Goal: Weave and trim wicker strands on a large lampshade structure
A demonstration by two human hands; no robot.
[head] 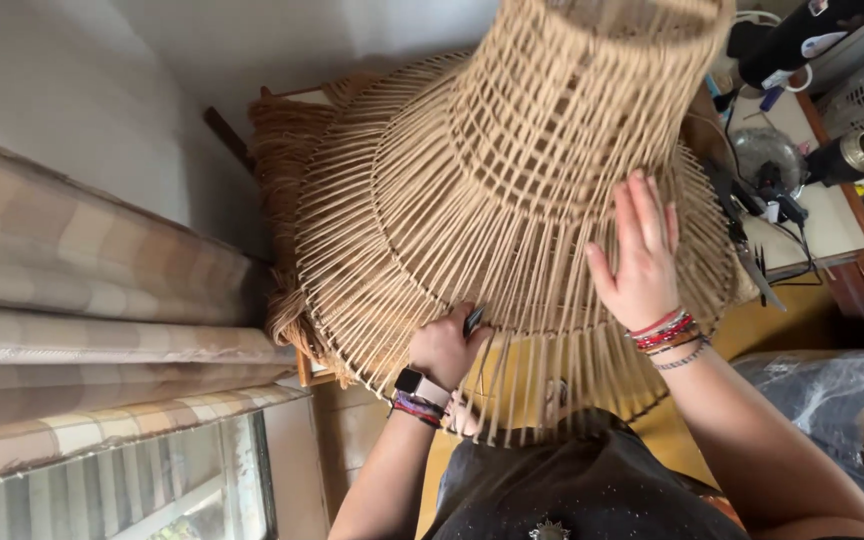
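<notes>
A large woven rattan lampshade (pixel 512 190) is being held just above the lap, its long axis running away toward the tabletop (pixel 832 215). The right hand (pixel 640 262) is being pressed flat and open against its flared skirt; the left hand (pixel 444 347) is being closed around a small dark tool (pixel 473 321) at the near rim.

Wicker lampshade (pixel 512 190): big, tan, tiered, flaring wide, loose spoke ends fringing the rim.
Pose: tilted, narrow neck away from the person.
Place: under the right hand (pixel 642 260), above the left hand (pixel 444 348).
</notes>
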